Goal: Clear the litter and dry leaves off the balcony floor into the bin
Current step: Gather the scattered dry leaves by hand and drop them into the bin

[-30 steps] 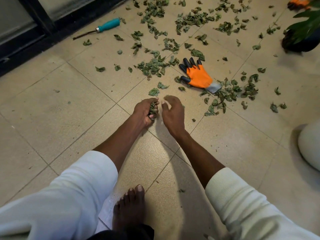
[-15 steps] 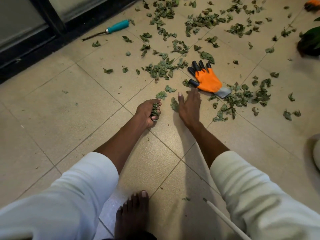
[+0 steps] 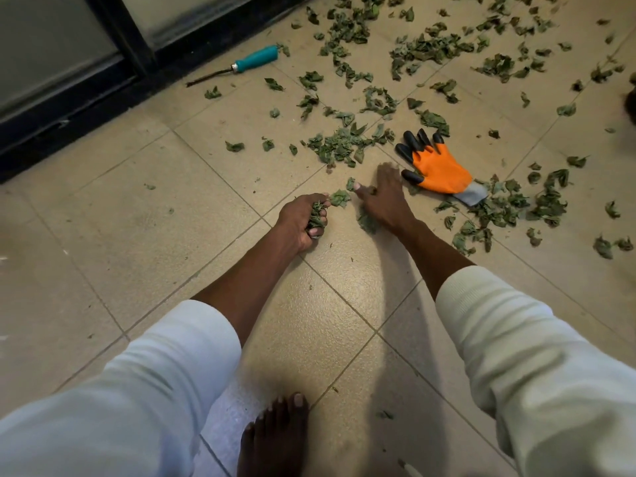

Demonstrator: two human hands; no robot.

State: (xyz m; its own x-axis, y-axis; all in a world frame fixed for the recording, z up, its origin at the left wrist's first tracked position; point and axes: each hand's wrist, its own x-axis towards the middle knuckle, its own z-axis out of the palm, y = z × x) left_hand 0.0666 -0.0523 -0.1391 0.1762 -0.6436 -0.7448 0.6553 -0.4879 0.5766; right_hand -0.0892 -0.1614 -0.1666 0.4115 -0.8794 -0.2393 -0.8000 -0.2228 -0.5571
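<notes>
Green dry leaves (image 3: 347, 149) litter floor (image 3: 137, 218); left hand (image 3: 303, 218) clutches gathered bunch (storing), right hand (image 3: 385, 197) spread flat, raking more.

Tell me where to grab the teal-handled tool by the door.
Grip the teal handle, coming from above and from the tile side. The tool lies flat with its thin dark shaft pointing toward the door frame, so the thick handle is probably the easier hold.
</notes>
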